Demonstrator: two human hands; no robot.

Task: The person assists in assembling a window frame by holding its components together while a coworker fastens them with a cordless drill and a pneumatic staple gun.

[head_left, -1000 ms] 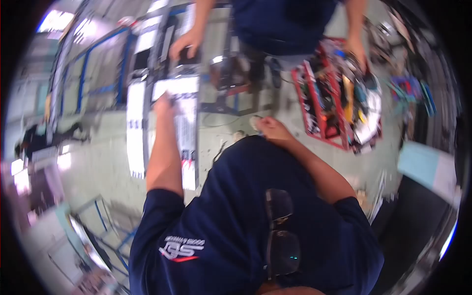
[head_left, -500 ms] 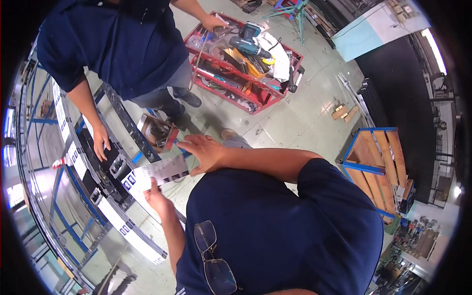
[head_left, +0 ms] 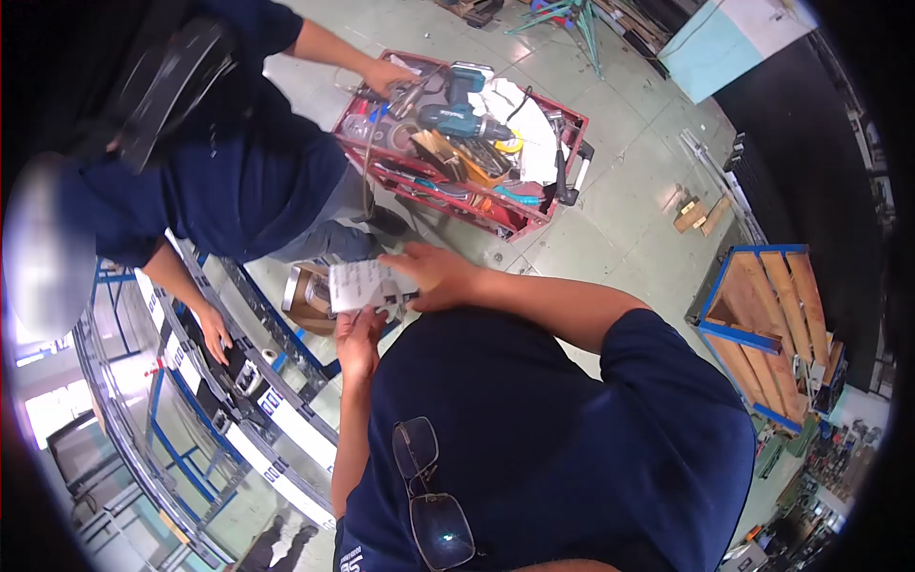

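Between my hands is a white sheet [head_left: 360, 284] with lines of dark writing and a few dark squares near its lower edge. My left hand [head_left: 356, 345] pinches its lower edge, thumb and fingers closed. At its right end, my right hand [head_left: 438, 275] grips it, the fingers partly hidden behind. Just behind the sheet, an open cardboard box [head_left: 303, 303] stands low down. White slats [head_left: 297, 427] with dark square marks lie on the frame to the left of my left hand.
A co-worker's hand [head_left: 391, 78] reaches into a red toolbox [head_left: 505, 227] holding a teal cordless drill [head_left: 462, 122]; their other hand [head_left: 217, 336] rests by the slats. A blue-edged wooden crate [head_left: 753, 334] stands right, near wood blocks [head_left: 701, 215] on the floor.
My hands have lifted the sheet up and to the right in view, turning its written face toward me. The co-worker leans in, with their head now in view. The camera has shifted.
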